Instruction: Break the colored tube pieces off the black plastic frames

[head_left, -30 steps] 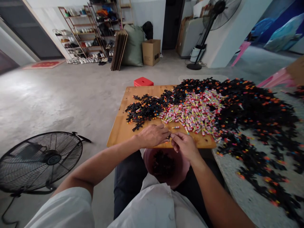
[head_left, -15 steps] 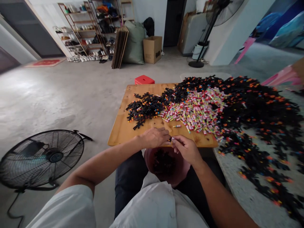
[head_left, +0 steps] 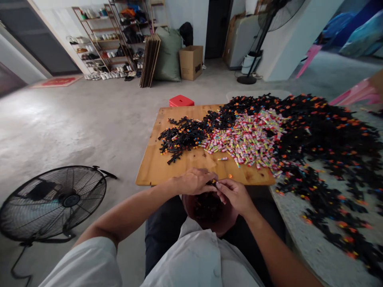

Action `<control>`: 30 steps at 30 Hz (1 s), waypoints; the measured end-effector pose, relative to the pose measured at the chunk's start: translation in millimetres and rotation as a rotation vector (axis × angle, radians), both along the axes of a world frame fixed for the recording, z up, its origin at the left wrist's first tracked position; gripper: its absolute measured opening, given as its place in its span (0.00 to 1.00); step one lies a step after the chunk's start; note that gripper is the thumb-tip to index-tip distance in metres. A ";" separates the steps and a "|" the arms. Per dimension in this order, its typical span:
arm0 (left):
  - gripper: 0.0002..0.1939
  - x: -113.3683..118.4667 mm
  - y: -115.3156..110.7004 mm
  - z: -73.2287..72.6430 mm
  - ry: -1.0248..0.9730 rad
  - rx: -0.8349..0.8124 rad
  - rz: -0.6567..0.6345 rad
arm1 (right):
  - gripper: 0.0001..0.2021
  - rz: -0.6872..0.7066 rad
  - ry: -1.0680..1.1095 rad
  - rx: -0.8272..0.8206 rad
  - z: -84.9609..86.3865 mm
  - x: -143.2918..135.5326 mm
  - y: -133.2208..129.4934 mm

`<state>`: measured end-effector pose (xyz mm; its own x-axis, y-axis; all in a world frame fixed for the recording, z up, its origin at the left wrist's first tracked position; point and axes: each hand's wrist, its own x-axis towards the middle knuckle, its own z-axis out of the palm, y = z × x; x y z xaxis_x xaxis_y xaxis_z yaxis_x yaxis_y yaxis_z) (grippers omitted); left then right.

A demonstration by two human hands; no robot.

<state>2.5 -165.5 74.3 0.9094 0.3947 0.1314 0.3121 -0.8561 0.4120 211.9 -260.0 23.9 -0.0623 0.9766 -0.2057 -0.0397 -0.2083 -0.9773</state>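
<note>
My left hand (head_left: 196, 181) is closed around a small black plastic piece (head_left: 213, 182) with a touch of orange, just over the table's front edge. My right hand (head_left: 235, 193) pinches close against it; its fingertips hide whatever they hold. Below both hands, a dark reddish bucket (head_left: 229, 223) between my legs contains black pieces (head_left: 206, 205). A small orange part (head_left: 230, 175) lies on the wooden table (head_left: 149, 167) beside my right fingers. Beyond it are a lone wrapped tube (head_left: 223, 159) and a pile of pink-and-white tubes (head_left: 251, 139).
Black pieces with orange tips form a small heap (head_left: 182, 135) at left and a large heap (head_left: 323, 123) at right, spreading over a grey surface (head_left: 302, 243). A floor fan (head_left: 70, 200) stands left; a red stool (head_left: 181, 100) is behind the table.
Both hands have come slightly nearer to me, over the bucket. An orange part now shows on the table by my right hand. The heaps look the same.
</note>
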 end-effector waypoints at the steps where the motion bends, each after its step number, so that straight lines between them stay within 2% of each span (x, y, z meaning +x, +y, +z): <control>1: 0.23 0.5 0.2 -0.6 0.008 0.018 0.011 | 0.20 -0.001 -0.015 -0.001 1.2 0.1 -0.7; 6: 0.23 5.8 -5.5 -13.7 0.021 0.128 -0.042 | 0.21 -0.013 -0.094 -0.018 -3.3 -2.5 -6.5; 9: 0.22 3.6 -7.9 -21.6 0.025 0.060 -0.019 | 0.22 0.082 -0.113 -0.054 -12.1 3.2 -6.4; 12: 0.25 -13.0 5.0 -25.1 0.008 -0.051 0.053 | 0.20 0.212 -0.208 -0.113 -24.3 18.3 -5.1; 14: 0.22 -32.3 22.9 -26.0 -0.007 -0.046 0.250 | 0.15 0.306 -0.369 -0.108 -33.0 29.2 -5.3; 16: 0.16 -53.8 42.8 -27.2 0.034 0.021 0.587 | 0.12 0.405 -0.552 -0.045 -38.7 36.2 -4.5; 18: 0.14 -72.0 59.2 -30.1 0.155 0.045 0.871 | 0.13 0.442 -0.714 0.052 -38.4 37.4 1.6; 20: 0.16 -83.3 69.1 -34.9 0.276 -0.007 1.005 | 0.17 0.393 -0.832 0.138 -31.2 33.9 16.2; 23: 0.18 -89.0 75.3 -43.8 0.335 -0.112 1.018 | 0.17 0.226 -0.952 0.238 -14.5 27.5 53.2; 26: 0.23 -90.4 79.5 -50.5 0.279 -0.216 1.030 | 0.13 0.044 -1.195 0.285 -4.2 27.4 94.3; 28: 0.29 -91.8 82.5 -52.8 0.181 -0.276 1.022 | 0.14 0.049 -1.344 0.283 -4.0 31.1 115.2; 30: 0.30 -92.8 84.0 -54.4 0.058 -0.323 0.973 | 0.13 0.110 -1.405 0.279 -7.5 35.5 127.9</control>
<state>-90.3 -81.5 19.8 0.1785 0.9730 -0.1460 0.8382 -0.0726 0.5404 247.4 -132.1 16.3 -0.0486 0.9982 0.0349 0.9780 0.0546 -0.2012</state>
